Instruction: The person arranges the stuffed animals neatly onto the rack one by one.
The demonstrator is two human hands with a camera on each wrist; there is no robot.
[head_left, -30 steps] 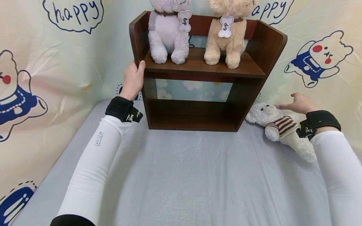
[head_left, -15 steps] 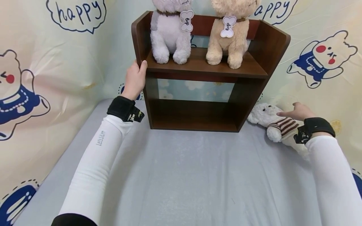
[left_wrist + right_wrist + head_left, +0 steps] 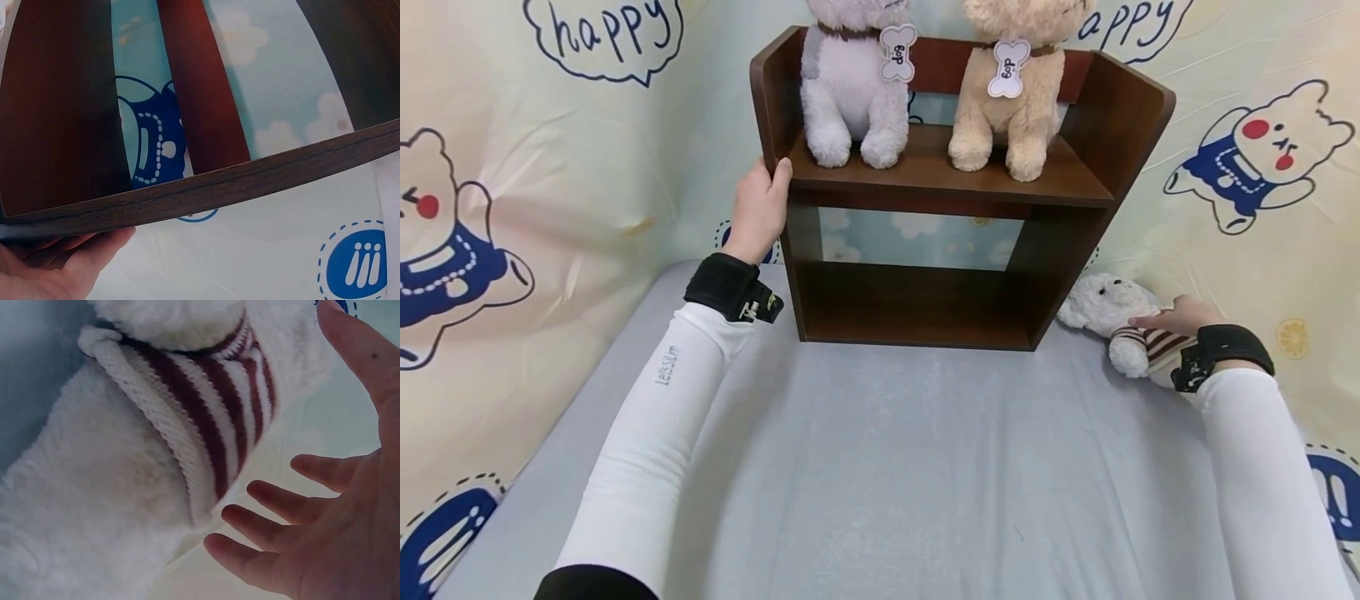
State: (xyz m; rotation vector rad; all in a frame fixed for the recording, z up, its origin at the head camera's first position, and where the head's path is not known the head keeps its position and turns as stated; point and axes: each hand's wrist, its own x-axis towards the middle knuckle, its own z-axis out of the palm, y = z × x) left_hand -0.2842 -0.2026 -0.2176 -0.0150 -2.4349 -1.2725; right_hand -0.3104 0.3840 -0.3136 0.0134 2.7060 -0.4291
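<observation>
While the left hand [image 3: 758,208] keeps its grip on the shelf's [image 3: 925,179] left edge, thumb in front, the right hand [image 3: 1172,317] has dropped from hovering above the white bear [image 3: 1120,321] lying right of the shelf. Its fingers are spread and loosely cupped beside the bear's striped sweater, nothing clasped yet.

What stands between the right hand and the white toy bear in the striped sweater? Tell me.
Nothing visible does. The right hand hangs open right over the white toy bear lying beside the wooden shelf. In the wrist view the fingers are spread beside its striped sweater, not yet closed on it.
</observation>
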